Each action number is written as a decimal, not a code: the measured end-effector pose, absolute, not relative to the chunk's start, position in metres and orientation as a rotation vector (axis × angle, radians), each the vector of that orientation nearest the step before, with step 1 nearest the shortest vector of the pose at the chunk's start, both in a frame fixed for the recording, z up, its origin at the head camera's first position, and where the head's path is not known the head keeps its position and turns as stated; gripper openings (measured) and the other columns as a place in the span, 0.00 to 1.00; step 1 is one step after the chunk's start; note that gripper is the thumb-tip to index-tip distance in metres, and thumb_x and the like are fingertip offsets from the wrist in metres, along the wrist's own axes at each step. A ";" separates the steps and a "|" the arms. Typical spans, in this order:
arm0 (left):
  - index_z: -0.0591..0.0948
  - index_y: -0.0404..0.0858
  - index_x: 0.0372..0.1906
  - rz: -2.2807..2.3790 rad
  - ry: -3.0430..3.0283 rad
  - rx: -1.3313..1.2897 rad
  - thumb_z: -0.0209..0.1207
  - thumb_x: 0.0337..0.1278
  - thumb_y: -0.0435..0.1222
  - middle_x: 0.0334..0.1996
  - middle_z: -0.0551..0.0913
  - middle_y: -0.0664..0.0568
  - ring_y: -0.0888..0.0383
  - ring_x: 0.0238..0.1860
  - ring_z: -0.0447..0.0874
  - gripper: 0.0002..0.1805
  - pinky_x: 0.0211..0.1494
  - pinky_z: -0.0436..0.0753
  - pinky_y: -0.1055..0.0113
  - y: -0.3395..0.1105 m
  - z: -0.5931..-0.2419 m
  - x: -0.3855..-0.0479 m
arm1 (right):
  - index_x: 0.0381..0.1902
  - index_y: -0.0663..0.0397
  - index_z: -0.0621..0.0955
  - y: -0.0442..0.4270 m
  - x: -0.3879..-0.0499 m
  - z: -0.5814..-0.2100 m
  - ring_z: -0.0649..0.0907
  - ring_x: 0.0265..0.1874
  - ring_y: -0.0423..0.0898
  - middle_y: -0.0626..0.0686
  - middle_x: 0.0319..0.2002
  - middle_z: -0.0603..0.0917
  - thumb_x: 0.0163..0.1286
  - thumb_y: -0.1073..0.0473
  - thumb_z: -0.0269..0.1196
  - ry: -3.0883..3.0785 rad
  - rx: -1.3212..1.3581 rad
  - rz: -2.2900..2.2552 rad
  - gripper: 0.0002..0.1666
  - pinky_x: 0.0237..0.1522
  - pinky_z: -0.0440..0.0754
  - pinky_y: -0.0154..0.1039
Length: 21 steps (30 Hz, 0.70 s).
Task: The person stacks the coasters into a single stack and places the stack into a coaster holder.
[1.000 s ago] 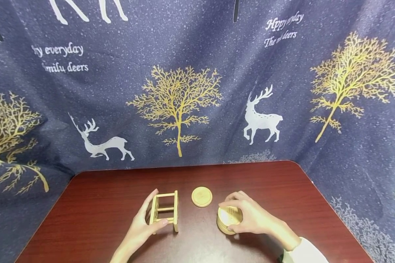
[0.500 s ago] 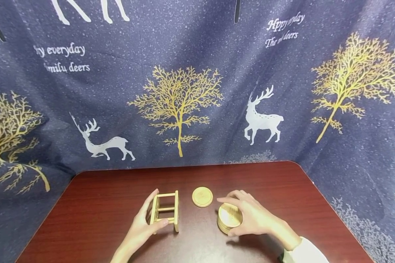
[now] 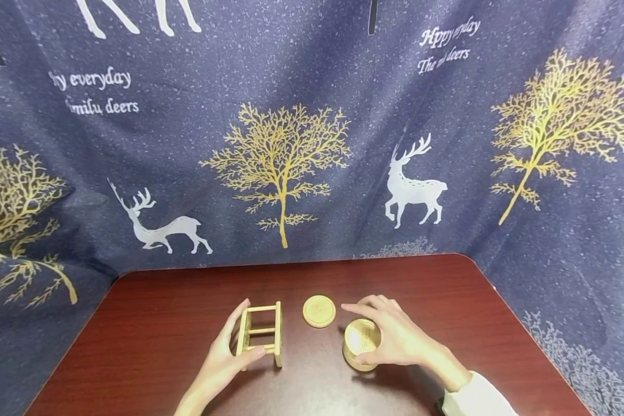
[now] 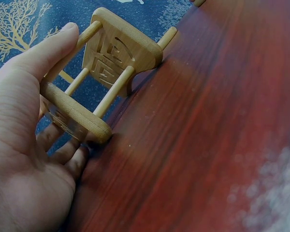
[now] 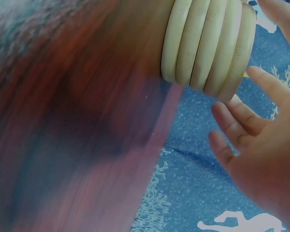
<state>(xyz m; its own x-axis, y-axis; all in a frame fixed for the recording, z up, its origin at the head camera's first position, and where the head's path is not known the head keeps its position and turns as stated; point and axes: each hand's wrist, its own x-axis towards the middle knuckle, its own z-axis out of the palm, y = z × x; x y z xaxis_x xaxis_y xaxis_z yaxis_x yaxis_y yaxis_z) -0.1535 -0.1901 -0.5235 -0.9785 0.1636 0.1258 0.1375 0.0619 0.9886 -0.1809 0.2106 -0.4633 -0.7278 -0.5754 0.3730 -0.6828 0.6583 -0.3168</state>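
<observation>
My left hand (image 3: pixel 223 355) grips a small wooden coaster rack (image 3: pixel 278 335) with thin rods joining two end plates. In the left wrist view, carved openings show in the far end plate (image 4: pixel 121 43), and the thumb lies along the rods. To the right stands a stack of several round wooden coasters (image 3: pixel 359 338). My right hand (image 3: pixel 397 332) is around that stack, its thumb at the near edge and its fingers spread off the far side. The right wrist view shows the coasters (image 5: pixel 203 48) lying flush, the fingers relaxed beside them. Whether the thumb presses on them I cannot tell.
One loose round coaster (image 3: pixel 319 311) lies flat between the rack and the stack, slightly farther back. Everything sits on a reddish-brown wooden table (image 3: pixel 161 323). A dark blue cloth (image 3: pixel 312 69) printed with trees and deer hangs behind and around it.
My right hand's fingers have loosened from the coaster stack and spread outward, uncovering more of its top. The left hand and rack have stayed in place.
</observation>
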 end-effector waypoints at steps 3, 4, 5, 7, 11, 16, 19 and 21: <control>0.59 0.52 0.90 2.114 2.274 0.322 0.76 0.63 0.27 0.79 0.71 0.36 0.51 0.59 0.87 0.56 0.38 0.91 0.60 -0.190 -0.523 -0.153 | 0.76 0.39 0.82 0.208 -0.182 -0.463 0.81 0.57 0.46 0.43 0.59 0.83 0.44 0.41 0.89 -2.622 1.005 0.670 0.58 0.58 0.77 0.53; 0.59 0.51 0.90 2.114 2.274 0.321 0.76 0.63 0.27 0.79 0.71 0.36 0.51 0.59 0.87 0.56 0.41 0.91 0.60 -0.190 -0.523 -0.153 | 0.76 0.39 0.82 0.207 -0.182 -0.463 0.81 0.57 0.46 0.43 0.59 0.83 0.45 0.40 0.89 -2.625 0.997 0.681 0.58 0.58 0.76 0.53; 0.59 0.51 0.90 2.114 2.277 0.318 0.76 0.63 0.27 0.79 0.71 0.36 0.52 0.60 0.87 0.56 0.43 0.91 0.61 -0.190 -0.523 -0.153 | 0.76 0.38 0.82 0.206 -0.182 -0.462 0.80 0.57 0.46 0.43 0.60 0.83 0.46 0.40 0.88 -2.631 0.990 0.693 0.57 0.58 0.76 0.53; 0.59 0.50 0.90 2.112 2.280 0.314 0.76 0.63 0.27 0.79 0.72 0.36 0.52 0.60 0.87 0.56 0.43 0.91 0.62 -0.190 -0.523 -0.152 | 0.76 0.40 0.82 0.204 -0.182 -0.461 0.80 0.57 0.47 0.43 0.60 0.83 0.47 0.40 0.88 -2.642 0.983 0.717 0.56 0.58 0.76 0.53; 0.60 0.52 0.90 2.106 2.295 0.315 0.76 0.62 0.27 0.78 0.73 0.36 0.53 0.58 0.87 0.56 0.36 0.90 0.61 -0.189 -0.523 -0.152 | 0.76 0.41 0.82 0.201 -0.183 -0.460 0.80 0.58 0.47 0.44 0.60 0.84 0.48 0.39 0.87 -2.637 0.983 0.734 0.56 0.57 0.76 0.53; 0.60 0.52 0.90 2.096 2.310 0.317 0.76 0.62 0.28 0.76 0.73 0.36 0.52 0.53 0.87 0.57 0.27 0.86 0.59 -0.189 -0.522 -0.153 | 0.76 0.42 0.82 0.196 -0.186 -0.459 0.80 0.56 0.45 0.44 0.58 0.85 0.47 0.38 0.88 -2.586 0.983 0.723 0.57 0.57 0.74 0.51; 0.59 0.49 0.90 2.094 2.313 0.318 0.76 0.62 0.28 0.76 0.73 0.36 0.52 0.53 0.87 0.57 0.26 0.86 0.59 -0.189 -0.522 -0.153 | 0.76 0.40 0.82 0.192 -0.188 -0.459 0.80 0.56 0.45 0.43 0.57 0.84 0.46 0.38 0.89 -2.564 0.974 0.711 0.58 0.58 0.74 0.51; 0.59 0.48 0.90 2.094 2.316 0.316 0.76 0.62 0.27 0.75 0.74 0.36 0.52 0.53 0.87 0.57 0.27 0.86 0.59 -0.190 -0.522 -0.153 | 0.76 0.39 0.82 0.189 -0.190 -0.459 0.81 0.56 0.45 0.43 0.57 0.84 0.46 0.39 0.89 -2.559 0.967 0.711 0.58 0.58 0.74 0.51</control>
<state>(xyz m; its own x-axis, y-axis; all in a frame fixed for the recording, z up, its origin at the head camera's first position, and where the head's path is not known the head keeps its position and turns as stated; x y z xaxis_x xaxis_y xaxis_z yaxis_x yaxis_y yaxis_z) -0.1528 -0.1895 -0.5224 -0.9798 0.1504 0.1320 0.1464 0.0893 0.9852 -0.1897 0.1890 -0.4592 -0.7222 -0.5264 0.4488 -0.6825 0.6479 -0.3383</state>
